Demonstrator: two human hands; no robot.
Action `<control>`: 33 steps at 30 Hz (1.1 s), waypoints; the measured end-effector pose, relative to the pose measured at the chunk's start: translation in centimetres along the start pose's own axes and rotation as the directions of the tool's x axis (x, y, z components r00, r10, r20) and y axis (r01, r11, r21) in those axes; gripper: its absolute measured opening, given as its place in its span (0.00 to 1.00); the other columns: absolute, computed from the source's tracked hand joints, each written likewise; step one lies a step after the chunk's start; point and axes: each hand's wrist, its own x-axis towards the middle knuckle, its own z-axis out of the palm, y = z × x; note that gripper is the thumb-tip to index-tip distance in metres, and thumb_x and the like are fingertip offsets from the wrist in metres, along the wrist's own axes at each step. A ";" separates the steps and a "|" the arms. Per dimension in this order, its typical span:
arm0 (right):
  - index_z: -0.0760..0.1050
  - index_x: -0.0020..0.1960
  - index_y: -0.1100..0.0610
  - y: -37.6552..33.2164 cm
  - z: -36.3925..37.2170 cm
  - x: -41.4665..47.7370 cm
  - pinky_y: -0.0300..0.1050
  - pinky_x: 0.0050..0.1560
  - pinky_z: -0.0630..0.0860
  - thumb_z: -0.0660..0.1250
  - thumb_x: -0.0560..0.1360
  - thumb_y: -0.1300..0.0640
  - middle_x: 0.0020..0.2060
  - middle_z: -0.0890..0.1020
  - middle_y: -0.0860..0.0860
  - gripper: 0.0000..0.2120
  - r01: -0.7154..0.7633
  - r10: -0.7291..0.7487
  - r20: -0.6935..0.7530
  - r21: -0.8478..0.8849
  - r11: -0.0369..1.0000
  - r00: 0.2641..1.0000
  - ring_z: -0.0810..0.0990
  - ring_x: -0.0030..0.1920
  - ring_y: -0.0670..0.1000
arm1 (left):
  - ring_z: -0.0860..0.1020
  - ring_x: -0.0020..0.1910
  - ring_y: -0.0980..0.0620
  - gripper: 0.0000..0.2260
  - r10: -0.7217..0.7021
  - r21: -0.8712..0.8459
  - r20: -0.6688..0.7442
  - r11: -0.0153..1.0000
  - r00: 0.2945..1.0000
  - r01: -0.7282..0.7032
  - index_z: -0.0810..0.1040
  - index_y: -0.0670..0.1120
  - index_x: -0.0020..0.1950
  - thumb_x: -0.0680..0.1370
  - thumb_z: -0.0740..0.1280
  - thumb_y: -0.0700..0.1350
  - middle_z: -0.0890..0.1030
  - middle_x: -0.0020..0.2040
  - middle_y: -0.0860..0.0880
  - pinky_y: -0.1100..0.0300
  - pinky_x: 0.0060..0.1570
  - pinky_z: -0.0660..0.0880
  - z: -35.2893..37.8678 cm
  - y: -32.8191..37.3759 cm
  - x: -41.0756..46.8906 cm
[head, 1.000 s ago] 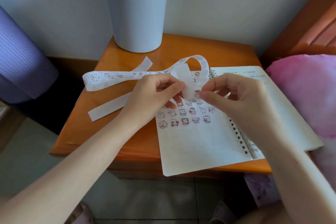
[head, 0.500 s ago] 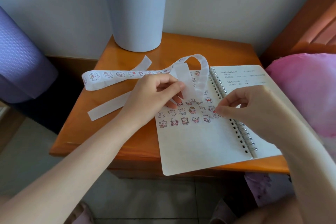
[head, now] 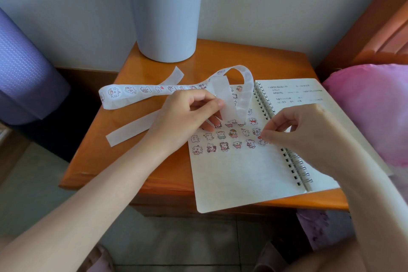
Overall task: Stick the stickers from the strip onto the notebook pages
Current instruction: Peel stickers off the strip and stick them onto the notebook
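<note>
Grey bin (head: 165, 24) upright on table (head: 254, 57) behind strip (head: 141, 93), bottom unseen.

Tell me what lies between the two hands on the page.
Head view: rows of small cartoon stickers on the notebook page lie between the left hand and the right hand, below the hanging end of the strip.

The notebook (head: 242, 174) lies open on the surface (head: 260, 59), beneath both grips. The strip (head: 141, 91), pinched in the left grip (head: 187, 117), runs left across the surface and loops behind that grip. A backing piece (head: 132, 131) lies left of it. The bin (head: 165, 22) stands behind. The right grip (head: 293, 130) pinches a sticker (head: 262, 142) at the left page.
</note>
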 end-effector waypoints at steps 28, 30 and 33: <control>0.71 0.41 0.48 0.9 0.3 0.6 0.39 0.32 0.61 0.75 0.68 0.53 0.39 0.72 0.45 0.12 -0.033 0.034 0.011 -0.122 0.992 0.999 0.68 0.35 0.44 | 0.82 0.35 0.59 0.07 -0.024 0.027 -0.011 0.999 1.000 0.025 0.83 0.46 0.47 0.78 0.66 0.45 0.83 0.38 0.52 0.73 0.34 0.75 0.0 0.1 -0.1; 0.71 0.42 0.48 1.2 0.3 0.8 0.39 0.33 0.62 0.73 0.70 0.54 0.41 0.73 0.46 0.09 -0.029 0.029 -0.001 -0.100 0.995 1.000 0.68 0.35 0.43 | 0.82 0.35 0.59 0.07 -0.025 0.030 -0.010 0.999 1.000 0.025 0.83 0.46 0.47 0.78 0.66 0.45 0.83 0.38 0.53 0.73 0.35 0.75 0.0 0.1 -0.1; 0.70 0.42 0.48 1.0 0.4 0.9 0.41 0.33 0.64 0.73 0.68 0.46 0.40 0.73 0.46 0.12 -0.061 0.060 -0.031 -0.063 0.996 0.998 0.69 0.36 0.45 | 0.82 0.35 0.58 0.07 -0.032 0.023 -0.010 0.999 0.999 0.032 0.83 0.45 0.47 0.78 0.66 0.45 0.84 0.38 0.51 0.72 0.35 0.76 0.0 0.0 0.0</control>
